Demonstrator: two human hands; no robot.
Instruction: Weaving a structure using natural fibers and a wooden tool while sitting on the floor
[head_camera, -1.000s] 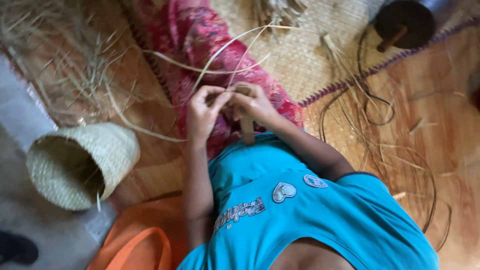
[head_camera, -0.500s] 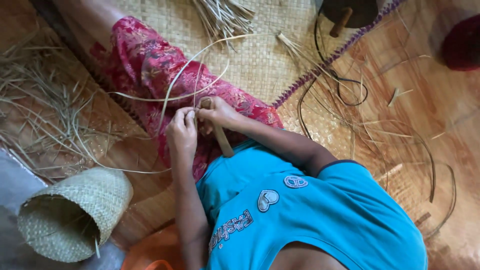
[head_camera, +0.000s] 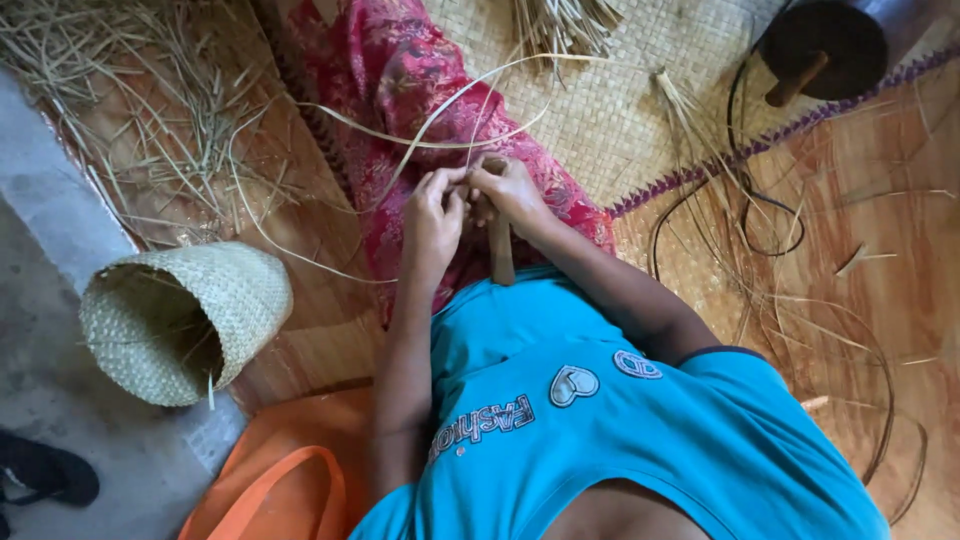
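Both hands pinch pale strips (head_camera: 470, 110) at mid-frame: left hand (head_camera: 432, 215) and right hand (head_camera: 512, 190) touching, over the red skirt (head_camera: 400, 70). Brown stick (head_camera: 501, 250) hangs below them. Basket (head_camera: 180, 320) lies lower left; straw (head_camera: 130, 90) upper left.

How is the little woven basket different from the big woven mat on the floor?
The woven basket is rounded and hollow, lying tipped on its side with its opening showing; the woven mat lies flat and spread out. The basket has nothing resting on it, while the mat has loose strips and a person's leg on it. The mat has a purple zigzag edge; the basket is plain. Both are pale straw-coloured and woven.
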